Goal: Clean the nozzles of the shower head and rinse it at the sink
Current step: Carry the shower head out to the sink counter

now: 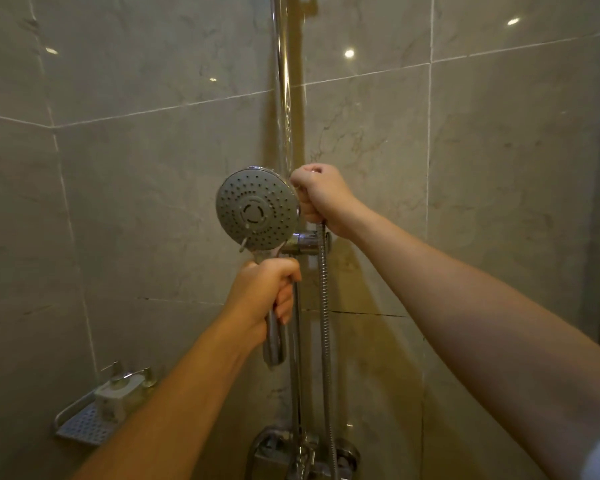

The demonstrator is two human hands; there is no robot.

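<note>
The round chrome shower head (257, 209) faces me with its grey nozzle face, level with the chrome holder bracket (307, 242) on the vertical rail (284, 98). My left hand (269, 292) grips the shower head's handle just below the face. My right hand (321, 199) is curled round the rail just above the bracket, right beside the head. The ribbed metal hose (324, 306) hangs down from the bracket area. No sink is in view.
Marble-look tiled walls (136, 168) meet in a corner behind the rail. A perforated metal shelf (90, 420) with a soap dispenser sits low on the left wall. The mixer valve (305, 452) is at the bottom. A glass panel edge stands at the far right.
</note>
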